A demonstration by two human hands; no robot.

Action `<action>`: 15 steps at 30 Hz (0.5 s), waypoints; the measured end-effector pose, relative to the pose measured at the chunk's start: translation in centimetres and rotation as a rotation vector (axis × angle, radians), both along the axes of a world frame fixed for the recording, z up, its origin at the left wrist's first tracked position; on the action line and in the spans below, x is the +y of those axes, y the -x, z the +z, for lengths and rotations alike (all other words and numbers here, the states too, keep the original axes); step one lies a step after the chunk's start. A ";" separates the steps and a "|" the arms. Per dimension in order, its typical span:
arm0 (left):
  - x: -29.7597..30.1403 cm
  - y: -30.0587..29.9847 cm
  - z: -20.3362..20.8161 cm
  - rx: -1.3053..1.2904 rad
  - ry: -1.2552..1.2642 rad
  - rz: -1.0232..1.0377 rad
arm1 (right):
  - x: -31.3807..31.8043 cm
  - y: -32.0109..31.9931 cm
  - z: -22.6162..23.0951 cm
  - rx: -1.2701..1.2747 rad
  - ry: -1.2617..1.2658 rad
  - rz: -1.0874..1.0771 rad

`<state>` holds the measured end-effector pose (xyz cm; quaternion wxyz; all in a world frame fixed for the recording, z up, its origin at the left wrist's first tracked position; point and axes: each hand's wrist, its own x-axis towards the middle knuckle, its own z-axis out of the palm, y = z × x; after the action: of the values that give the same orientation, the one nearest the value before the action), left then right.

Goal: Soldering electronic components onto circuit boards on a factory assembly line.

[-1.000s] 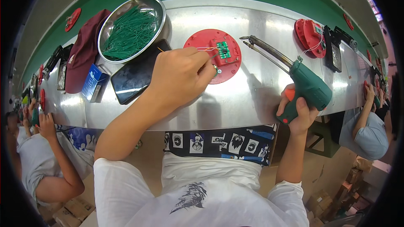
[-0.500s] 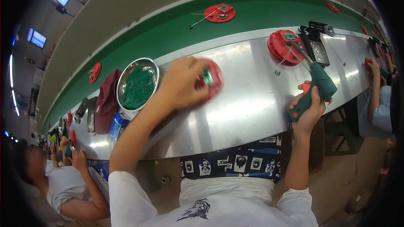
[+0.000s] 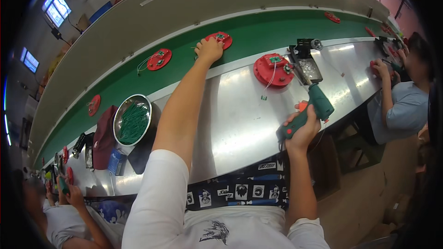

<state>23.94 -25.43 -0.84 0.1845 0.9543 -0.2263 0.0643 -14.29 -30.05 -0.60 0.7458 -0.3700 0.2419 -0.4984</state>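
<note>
My left arm reaches out to the green strip behind the metal table, where my left hand (image 3: 210,50) has its fingers closed on the near left edge of a red disc (image 3: 225,41) bearing a small green circuit board. In my right hand (image 3: 303,131) is a green soldering gun (image 3: 318,103) with an orange trigger, its long tip pointing up and left. Near that tip, a stack of red discs (image 3: 270,74) with a circuit board and thin white wires rests on the table. A tiny green board (image 3: 264,97) lies at a wire's end.
Left of my arm stand a metal bowl (image 3: 148,131) of green wires, a maroon cap (image 3: 104,143) and a blue box (image 3: 115,162). A black stand with a tray (image 3: 310,70) is beyond the stack. More red discs, including a wired disc (image 3: 159,60), lie on the green strip (image 3: 258,26). Co-workers sit both sides.
My left hand has carried a red disc from above the table out to the green strip. The wired disc there has shifted left. My right hand keeps hold of the soldering gun.
</note>
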 end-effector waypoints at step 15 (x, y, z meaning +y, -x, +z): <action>16.6 12.4 4.9 0.051 0.095 -0.764 | -0.7 0.6 -0.2 0.072 -0.051 0.117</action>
<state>11.50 -8.79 4.07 0.2446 0.7928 -0.5578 -0.0225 -14.88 -30.78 -0.77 0.7738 -0.3820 0.2590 -0.4338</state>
